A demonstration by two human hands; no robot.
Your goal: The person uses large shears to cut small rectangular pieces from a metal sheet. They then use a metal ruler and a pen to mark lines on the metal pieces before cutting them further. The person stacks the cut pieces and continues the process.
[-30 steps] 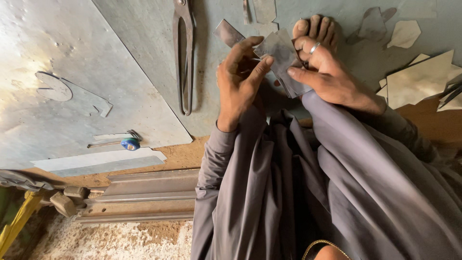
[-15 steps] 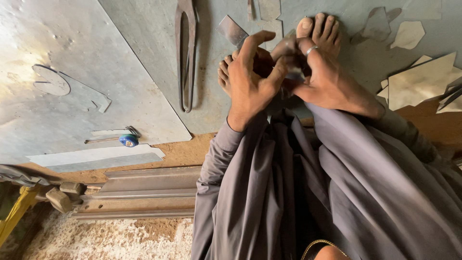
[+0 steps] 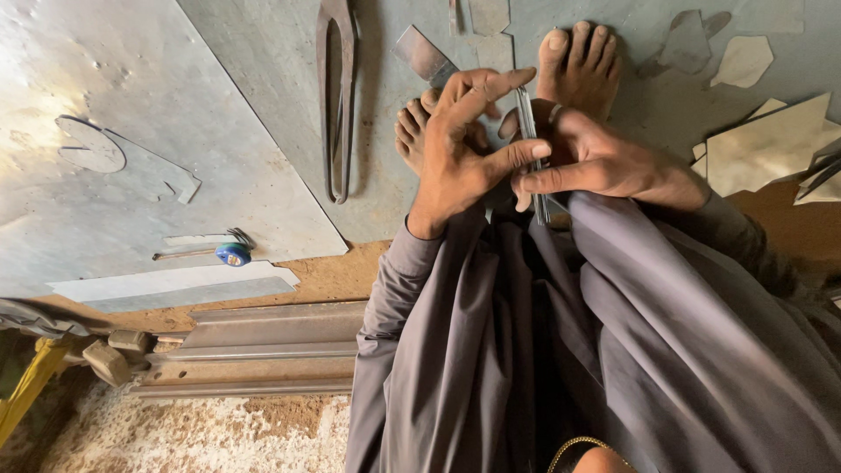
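I look down at my grey-robed lap and bare feet [image 3: 580, 63] on sheet metal. My left hand [image 3: 460, 149] and my right hand [image 3: 600, 162] meet in front of me, both pinching a small piece of thin sheet metal [image 3: 528, 131] that stands edge-on to the camera. The left thumb and forefinger press it from the left. The right fingers, with a ring on one, clamp it from the right. Part of the piece is hidden behind my fingers.
Long metal shears [image 3: 336, 96] lie on the large grey sheet [image 3: 263, 175] to the left. A blue tape measure [image 3: 233, 254] rests near cut strips [image 3: 175, 287]. Metal offcuts [image 3: 771, 144] lie at right. Steel angle bars [image 3: 263, 346] and sawdust sit below.
The metal piece has turned from flat-on to edge-on. My hands have shifted lower and closer together, uncovering both feet.
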